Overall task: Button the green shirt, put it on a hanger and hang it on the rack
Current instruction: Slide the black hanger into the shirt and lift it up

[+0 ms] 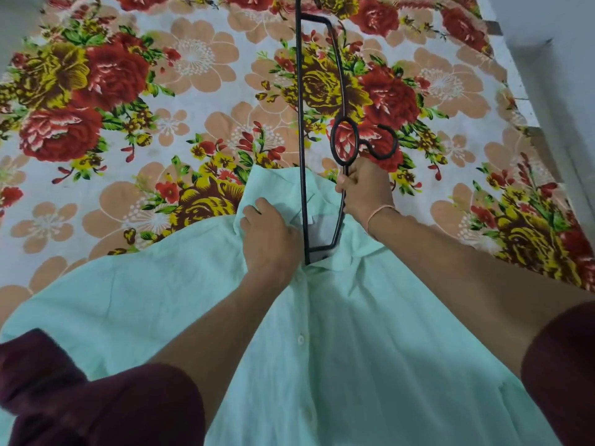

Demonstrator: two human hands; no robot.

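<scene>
Head view: the hanger's (301, 123) far end is cut off, its near end hidden inside the collar. The pale green shirt (354, 333), buttoned, lies on a flowered bed (193, 91). The left hand (269, 233) pinches the collar; the right hand (363, 188) clasps the hanger.

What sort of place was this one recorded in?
Probably a home bedroom: a red-and-orange floral bedsheet covers a broad bed-like surface, a light green buttoned shirt lies on it, and a black metal hanger enters its collar.
</scene>
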